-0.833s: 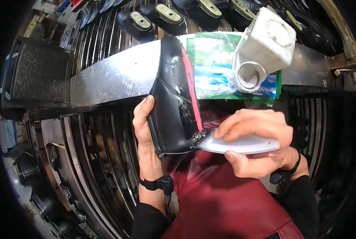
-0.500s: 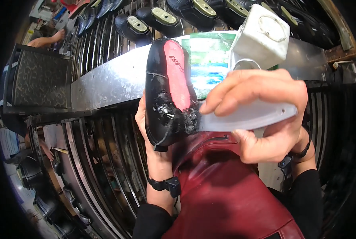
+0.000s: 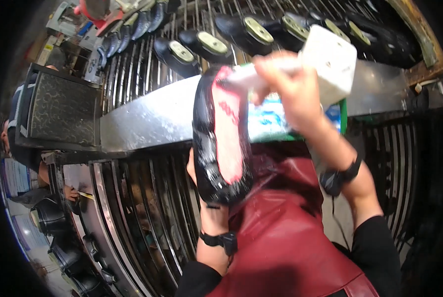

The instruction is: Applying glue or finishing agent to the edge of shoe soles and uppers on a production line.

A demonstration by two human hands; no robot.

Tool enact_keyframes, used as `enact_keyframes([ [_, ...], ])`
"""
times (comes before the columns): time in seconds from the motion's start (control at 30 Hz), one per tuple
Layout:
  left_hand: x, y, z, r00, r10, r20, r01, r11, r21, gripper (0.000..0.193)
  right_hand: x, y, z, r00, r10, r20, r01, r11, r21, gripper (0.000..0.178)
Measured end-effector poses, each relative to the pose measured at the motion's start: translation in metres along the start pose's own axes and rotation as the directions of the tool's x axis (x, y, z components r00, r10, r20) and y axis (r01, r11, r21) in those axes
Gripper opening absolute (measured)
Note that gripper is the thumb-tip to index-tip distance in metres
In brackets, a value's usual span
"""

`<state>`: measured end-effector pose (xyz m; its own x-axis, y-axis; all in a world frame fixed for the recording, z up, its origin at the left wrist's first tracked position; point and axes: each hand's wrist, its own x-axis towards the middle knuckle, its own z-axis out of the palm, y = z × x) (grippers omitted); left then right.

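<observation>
My left hand (image 3: 192, 168) grips a black shoe upper (image 3: 205, 143) from behind, mostly hidden by it; fingers and wrist show at its left edge. The shoe stands with its underside facing me, showing a long pink insole (image 3: 227, 133) with dark marks. Wet, glossy patches cover the black leather, mostly at the near end. My right hand (image 3: 293, 86), blurred by motion, is closed round a flat brush with a whitish handle (image 3: 251, 75). The brush's tip touches the far end of the insole.
A white block-shaped container (image 3: 333, 59) stands on the metal ledge (image 3: 147, 119) beside a green and blue sheet (image 3: 267, 119). Black shoes on lasts (image 3: 204, 43) line the bar rack behind. A dark patterned panel (image 3: 65, 111) is at left. Another person's hand (image 3: 71, 193) shows at lower left.
My right hand has carried the brush from the near end of the shoe to its far end. The shoe has shifted slightly right and nearer to me in the picture.
</observation>
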<state>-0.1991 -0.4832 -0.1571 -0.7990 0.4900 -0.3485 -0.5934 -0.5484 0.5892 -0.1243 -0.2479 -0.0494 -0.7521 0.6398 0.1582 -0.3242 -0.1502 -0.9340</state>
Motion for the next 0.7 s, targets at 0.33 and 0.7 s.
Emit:
enact_keyframes([
  [0.33, 0.111, 0.160, 0.027, 0.939, 0.272, 0.208, -0.342, 0.707, 0.619, 0.039, -0.090, 0.026, -0.004, 0.884, 0.322, -0.339, -0.147, 0.879, 0.453, 0.015],
  [0.7, 0.386, 0.234, 0.080, 0.843, 0.538, 0.000, 0.380, -0.596, 0.708, 0.066, -0.077, 0.020, -0.037, 0.822, 0.206, -0.530, -0.071, 0.962, 0.264, 0.014],
])
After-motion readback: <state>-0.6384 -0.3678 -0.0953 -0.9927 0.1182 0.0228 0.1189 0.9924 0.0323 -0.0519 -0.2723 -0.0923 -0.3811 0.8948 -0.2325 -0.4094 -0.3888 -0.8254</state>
